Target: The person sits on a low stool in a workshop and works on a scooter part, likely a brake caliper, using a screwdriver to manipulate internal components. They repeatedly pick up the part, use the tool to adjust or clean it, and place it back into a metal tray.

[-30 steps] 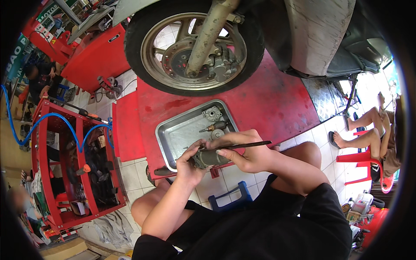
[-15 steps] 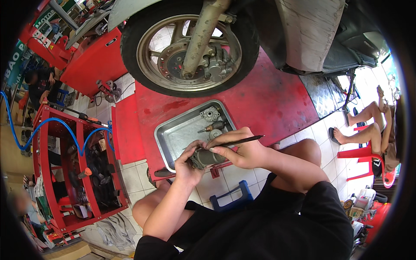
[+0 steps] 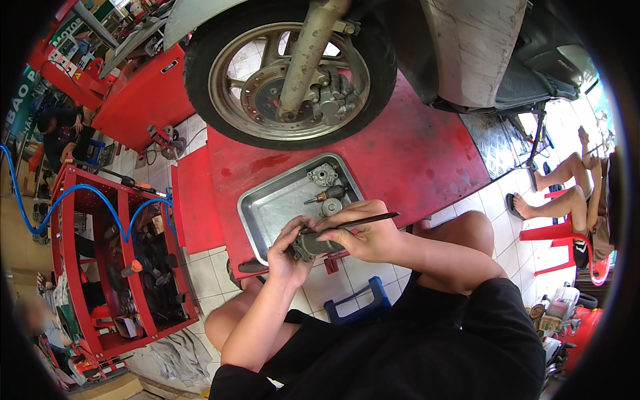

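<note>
My left hand (image 3: 287, 259) is closed round a grey cylindrical metal motor housing (image 3: 320, 245), held above the near edge of a metal tray (image 3: 251, 223). In my right hand (image 3: 373, 235) is a thin dark rod-shaped tool (image 3: 375, 219), its free end pointing right. Its other end is hidden by my fingers at the housing, so I cannot tell whether it touches. Inside the tray, along its right side, lie a flanged metal end cover (image 3: 323, 175), a small motor armature (image 3: 327, 194) with a shaft, and a round metal cap (image 3: 331, 207).
The tray stands on a red lift platform (image 3: 413, 167) under a scooter's front wheel (image 3: 293, 87). A blue stool (image 3: 360, 303) is below my hands. Left stands a red tool cart (image 3: 127, 267) with a blue air hose (image 3: 87, 187); right, a seated person's legs (image 3: 560, 200) and a red chair (image 3: 553, 233).
My right hand and the rod-shaped tool have shifted slightly left and down along the housing. The round cap in the tray shows more fully. My left hand keeps its hold.
</note>
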A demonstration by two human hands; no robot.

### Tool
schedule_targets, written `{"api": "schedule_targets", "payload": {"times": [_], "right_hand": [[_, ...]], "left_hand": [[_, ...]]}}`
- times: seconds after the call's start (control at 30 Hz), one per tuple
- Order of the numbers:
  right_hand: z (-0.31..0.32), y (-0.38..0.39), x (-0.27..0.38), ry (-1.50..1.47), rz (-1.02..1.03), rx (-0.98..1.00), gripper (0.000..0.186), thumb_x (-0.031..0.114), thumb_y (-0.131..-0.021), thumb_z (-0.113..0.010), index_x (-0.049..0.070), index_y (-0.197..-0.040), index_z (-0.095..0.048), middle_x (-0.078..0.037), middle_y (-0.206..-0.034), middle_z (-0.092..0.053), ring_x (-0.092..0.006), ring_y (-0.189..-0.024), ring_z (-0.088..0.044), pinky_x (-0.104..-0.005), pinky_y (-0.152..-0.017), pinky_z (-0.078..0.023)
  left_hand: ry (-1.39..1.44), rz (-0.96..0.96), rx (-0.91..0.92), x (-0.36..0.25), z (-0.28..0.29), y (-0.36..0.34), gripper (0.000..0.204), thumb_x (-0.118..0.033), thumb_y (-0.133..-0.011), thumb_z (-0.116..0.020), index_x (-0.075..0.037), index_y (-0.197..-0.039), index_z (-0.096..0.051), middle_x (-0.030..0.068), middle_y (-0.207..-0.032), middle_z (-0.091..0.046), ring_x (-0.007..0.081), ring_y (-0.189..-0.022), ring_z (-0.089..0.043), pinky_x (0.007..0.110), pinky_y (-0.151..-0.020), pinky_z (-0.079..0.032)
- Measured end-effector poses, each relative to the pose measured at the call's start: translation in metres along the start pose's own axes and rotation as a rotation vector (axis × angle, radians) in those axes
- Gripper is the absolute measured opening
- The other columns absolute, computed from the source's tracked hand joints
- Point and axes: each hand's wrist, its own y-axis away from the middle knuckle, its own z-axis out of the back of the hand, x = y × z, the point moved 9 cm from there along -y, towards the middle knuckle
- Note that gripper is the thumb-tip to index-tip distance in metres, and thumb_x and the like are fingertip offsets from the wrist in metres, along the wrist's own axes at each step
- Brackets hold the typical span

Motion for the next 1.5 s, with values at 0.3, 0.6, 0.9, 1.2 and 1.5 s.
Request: {"api": "schedule_targets", "payload": {"times": [0.3,0.6,0.9,1.2,1.5], "right_hand": [[0.005,0.000,0.000,0.043,0.007,-0.071,0.011,0.010,-0.083,-0.077,0.003,-0.091,-0.076,-0.010,-0.087,-0.075,-0.0275,-0.077,-0.073,-0.0350,-0.074,-0.057],[0.042,-0.004,-0.012,-0.302,-0.052,-0.249,0.018,0.011,-0.097,-0.060,-0.005,-0.102,-0.068,-0.013,-0.080,-0.073,-0.0200,-0.074,-0.073,-0.0333,-0.069,-0.056],[-0.005,-0.003,0.010,0.363,0.015,0.224,0.071,0.047,-0.077,-0.079,0.006,-0.130,-0.055,-0.012,-0.076,-0.068,-0.0342,-0.063,-0.066,-0.0414,-0.053,-0.049],[-0.009,0.005,0.004,0.353,0.206,0.101,0.062,0.045,-0.070,-0.085,0.004,-0.112,-0.065,-0.009,-0.067,-0.063,-0.0306,-0.054,-0.062,-0.0382,-0.047,-0.045],[0.000,-0.001,0.017,0.352,0.244,0.019,0.059,0.033,-0.066,-0.092,-0.001,-0.109,-0.067,-0.009,-0.072,-0.069,-0.0247,-0.056,-0.067,-0.0302,-0.051,-0.052]], "left_hand": [[-0.009,-0.004,-0.020,0.002,-0.003,0.000,0.039,-0.019,-0.092,-0.052,-0.005,-0.128,-0.055,0.0120,-0.123,-0.060,0.0289,-0.115,-0.058,0.046,-0.089,-0.051],[0.153,0.007,0.050,-0.007,-0.018,0.000,0.048,-0.018,-0.090,-0.055,-0.005,-0.136,-0.050,0.0117,-0.125,-0.060,0.0279,-0.117,-0.058,0.048,-0.093,-0.049],[0.259,0.008,0.099,-0.014,-0.010,-0.005,0.053,-0.017,-0.090,-0.055,-0.004,-0.141,-0.047,0.0143,-0.129,-0.060,0.0290,-0.122,-0.058,0.050,-0.099,-0.049],[0.140,0.074,0.171,-0.002,-0.024,-0.002,0.060,-0.032,-0.099,-0.049,-0.004,-0.150,-0.036,0.0156,-0.143,-0.052,0.0321,-0.131,-0.052,0.054,-0.108,-0.042],[0.062,0.145,0.366,-0.005,-0.052,0.009,0.073,-0.051,-0.102,-0.041,-0.004,-0.156,-0.026,0.0157,-0.157,-0.035,0.0342,-0.144,-0.036,0.053,-0.115,-0.034]]}}
